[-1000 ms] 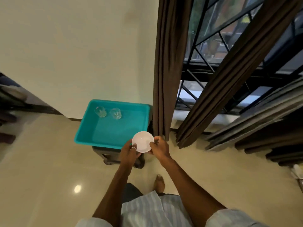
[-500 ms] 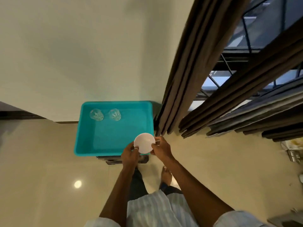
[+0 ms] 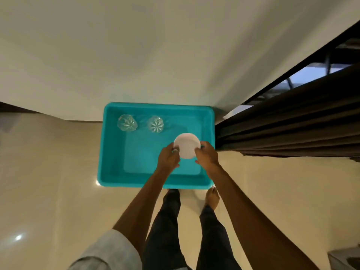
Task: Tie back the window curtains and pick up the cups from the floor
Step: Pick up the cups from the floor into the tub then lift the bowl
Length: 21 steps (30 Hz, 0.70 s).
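Holding the white cup (image 3: 186, 146) over the teal tub (image 3: 111, 152), right of its two glass tumblers (image 3: 126, 123), your left hand (image 3: 169, 159) and right hand (image 3: 206, 155) clasp its sides. Probably ceramic: rigid, smooth, breakable; keep hold of the wall, lower gently.

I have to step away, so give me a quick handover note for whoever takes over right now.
Left hand and right hand together grip the white cup over the teal tub.
Two clear glasses already stand along the tub's far side.
The brown curtains hang bunched at right; no tie is visible.
Left: set the white cup down, check the curtains.
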Each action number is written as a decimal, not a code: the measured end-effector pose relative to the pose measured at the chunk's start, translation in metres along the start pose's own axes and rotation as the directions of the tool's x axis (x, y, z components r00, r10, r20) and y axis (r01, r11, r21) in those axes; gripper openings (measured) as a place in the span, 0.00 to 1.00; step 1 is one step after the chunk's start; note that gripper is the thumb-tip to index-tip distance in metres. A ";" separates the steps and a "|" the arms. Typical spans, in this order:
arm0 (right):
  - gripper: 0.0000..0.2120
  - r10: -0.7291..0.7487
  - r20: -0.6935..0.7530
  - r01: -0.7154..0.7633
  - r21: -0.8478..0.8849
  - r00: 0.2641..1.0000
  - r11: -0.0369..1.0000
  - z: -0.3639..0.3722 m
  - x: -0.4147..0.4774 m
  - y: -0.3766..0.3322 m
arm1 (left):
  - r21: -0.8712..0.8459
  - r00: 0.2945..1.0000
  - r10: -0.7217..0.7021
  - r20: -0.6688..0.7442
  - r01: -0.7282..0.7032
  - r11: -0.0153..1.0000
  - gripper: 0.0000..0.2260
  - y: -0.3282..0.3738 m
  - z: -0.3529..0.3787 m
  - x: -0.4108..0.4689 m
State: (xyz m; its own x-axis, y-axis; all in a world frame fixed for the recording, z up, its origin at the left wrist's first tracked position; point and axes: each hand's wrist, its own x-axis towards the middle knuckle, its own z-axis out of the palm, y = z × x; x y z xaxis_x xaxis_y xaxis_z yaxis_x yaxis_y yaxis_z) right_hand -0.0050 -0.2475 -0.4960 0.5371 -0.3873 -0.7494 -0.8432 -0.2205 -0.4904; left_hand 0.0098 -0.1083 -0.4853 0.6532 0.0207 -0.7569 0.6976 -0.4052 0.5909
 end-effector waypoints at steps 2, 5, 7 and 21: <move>0.18 -0.001 -0.002 0.001 -0.015 1.000 1.000 0.011 0.024 -0.008 | -0.009 0.999 -0.027 0.024 0.027 1.000 0.12 0.003 -0.001 0.030; 0.20 -0.008 -0.007 0.008 -0.016 1.000 1.000 0.022 0.055 -0.018 | -0.005 0.998 -0.038 0.045 0.038 0.999 0.12 0.010 -0.001 0.063; 0.24 -0.003 0.000 0.003 -0.031 1.000 0.999 0.027 0.071 -0.022 | -0.014 0.997 -0.056 0.052 0.057 0.998 0.13 0.013 0.000 0.078; 0.22 -0.025 0.091 0.029 -0.048 0.996 0.998 0.043 0.108 -0.033 | -0.069 0.985 -0.133 0.113 0.142 0.988 0.18 0.010 0.004 0.123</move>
State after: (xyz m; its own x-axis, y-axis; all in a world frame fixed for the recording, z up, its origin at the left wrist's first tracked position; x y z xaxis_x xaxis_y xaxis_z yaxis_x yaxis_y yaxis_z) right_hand 0.0818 -0.2437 -0.5794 0.5580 -0.2988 -0.7741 -0.8272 -0.2742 -0.4904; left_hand 0.0957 -0.1134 -0.5741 0.5169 -0.0285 -0.8556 0.8017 -0.3342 0.4955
